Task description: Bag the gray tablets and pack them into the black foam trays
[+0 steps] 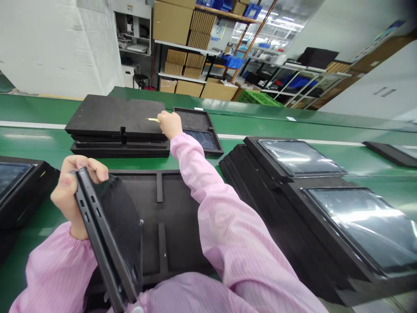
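Dark devices (pixel 108 237) tilt in the gripping left hand (pixel 70 189), the outstretched right hand (pixel 171 124) pinching a yellow strip (pixel 153 120).

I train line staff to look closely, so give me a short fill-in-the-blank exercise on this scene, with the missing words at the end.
1. The number of dark slabs held in the left hand is ____.
2. The thin strip at the right hand is coloured ____.
3. The work surface is coloured ____.
4. The long stripe along that surface is coloured ____.

Missing words: two; yellow; green; white.
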Demonstrator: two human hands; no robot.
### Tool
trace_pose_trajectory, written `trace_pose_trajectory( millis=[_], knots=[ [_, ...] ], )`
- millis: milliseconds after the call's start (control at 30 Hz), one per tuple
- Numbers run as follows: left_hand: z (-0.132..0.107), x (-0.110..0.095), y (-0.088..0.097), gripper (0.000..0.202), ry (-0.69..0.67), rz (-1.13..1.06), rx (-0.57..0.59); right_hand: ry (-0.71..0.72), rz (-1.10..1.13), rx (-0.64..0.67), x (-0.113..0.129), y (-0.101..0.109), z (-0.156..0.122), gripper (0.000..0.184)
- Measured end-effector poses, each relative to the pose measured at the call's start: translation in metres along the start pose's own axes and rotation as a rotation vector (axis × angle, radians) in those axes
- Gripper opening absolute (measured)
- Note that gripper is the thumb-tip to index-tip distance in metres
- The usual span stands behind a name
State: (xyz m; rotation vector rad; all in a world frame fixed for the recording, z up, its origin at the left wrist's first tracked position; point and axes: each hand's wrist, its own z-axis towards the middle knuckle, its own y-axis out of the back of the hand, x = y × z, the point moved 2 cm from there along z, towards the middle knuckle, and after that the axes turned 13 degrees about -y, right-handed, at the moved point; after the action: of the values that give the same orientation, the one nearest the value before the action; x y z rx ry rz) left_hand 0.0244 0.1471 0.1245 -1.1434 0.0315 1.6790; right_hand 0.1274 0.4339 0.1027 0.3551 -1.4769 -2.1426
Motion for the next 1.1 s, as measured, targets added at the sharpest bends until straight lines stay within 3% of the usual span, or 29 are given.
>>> trace_pose_trajectory(
  millis=[167,333,567,733,1100],
  knots=[
    [0.004,0.006,0.004,0.029,-0.057,-0.014,0.0,-0.132,0.082,0.099,-0.014,-0.003,0.025,0.02],
    [0.005,0.009,0.008,0.035,-0.099,-0.027,0.02,-0.108,0.214,0.262,-0.014,-0.008,0.024,0.046],
    [0.001,0.007,0.006,0.035,-0.103,-0.015,0.046,-0.154,0.279,0.247,-0.033,-0.022,0.01,0.047],
    [0.0,0.004,0.004,0.035,-0.089,0.007,0.025,-0.023,0.347,0.236,-0.033,-0.024,-0.003,0.053],
    [-0.001,0.002,0.003,0.033,-0.076,0.018,0.013,0.045,0.427,0.133,-0.039,-0.027,-0.02,0.024]
  ],
)
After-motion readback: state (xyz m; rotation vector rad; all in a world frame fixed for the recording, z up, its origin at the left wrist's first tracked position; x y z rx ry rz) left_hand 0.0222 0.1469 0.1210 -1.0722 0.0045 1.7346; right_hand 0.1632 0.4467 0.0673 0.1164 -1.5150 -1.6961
